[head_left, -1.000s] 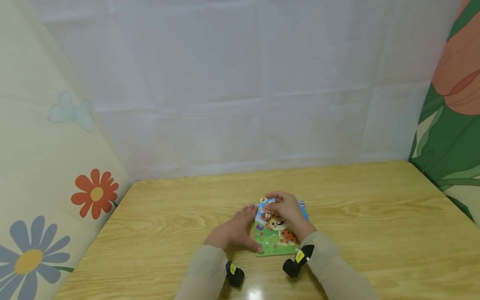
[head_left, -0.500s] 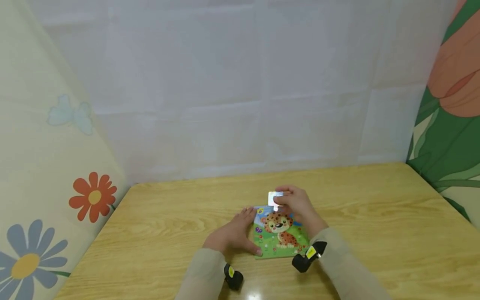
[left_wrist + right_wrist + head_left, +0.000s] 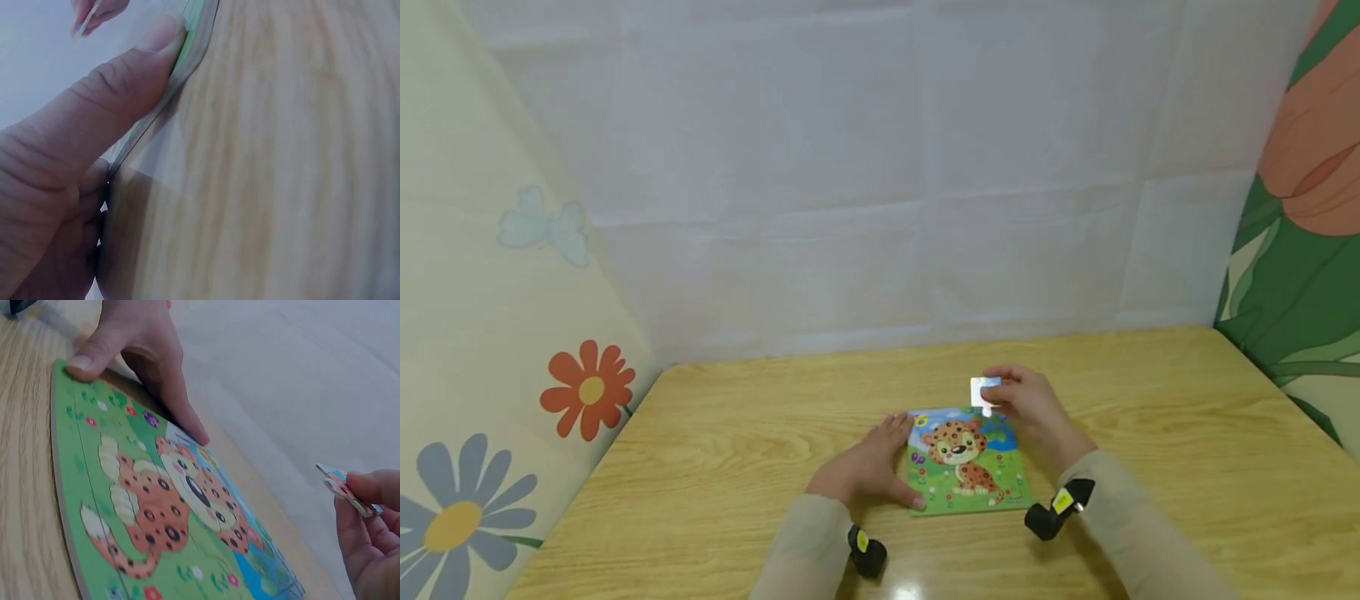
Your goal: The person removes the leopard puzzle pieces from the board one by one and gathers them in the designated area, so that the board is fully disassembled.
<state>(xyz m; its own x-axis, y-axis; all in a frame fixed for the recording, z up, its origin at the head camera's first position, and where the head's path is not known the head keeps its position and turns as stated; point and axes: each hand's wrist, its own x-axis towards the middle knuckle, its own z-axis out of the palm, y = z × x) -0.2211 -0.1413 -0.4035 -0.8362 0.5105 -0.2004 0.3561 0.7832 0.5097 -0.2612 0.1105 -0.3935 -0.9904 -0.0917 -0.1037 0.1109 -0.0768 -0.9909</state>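
Observation:
A flat puzzle board [image 3: 1011, 479] with a spotted leopard cub on green grass lies on the wooden table. My left hand [image 3: 868, 462] rests against its left side, thumb on the near corner and straight fingers at the far corner. In the left wrist view the thumb [image 3: 100, 94] presses the board's edge. Above the board's far right edge, my right hand [image 3: 1026, 404] pinches a small puzzle piece [image 3: 979, 393], white with glare. Seen from the right wrist, the puzzle piece [image 3: 347, 489] shows blue and orange print between thumb and fingers, apart from the board.
The light wooden table [image 3: 760, 433] extends around the board on all sides. A pale cloth [image 3: 850, 208] hangs behind it, with flower-printed panels at left and right. Small black wrist cameras [image 3: 1051, 518] sit by the sleeves.
My right hand has carried the puzzle piece from over the board's upper left toward the right and up, uncovering the leopard picture. My left hand has stayed at the board's left side.

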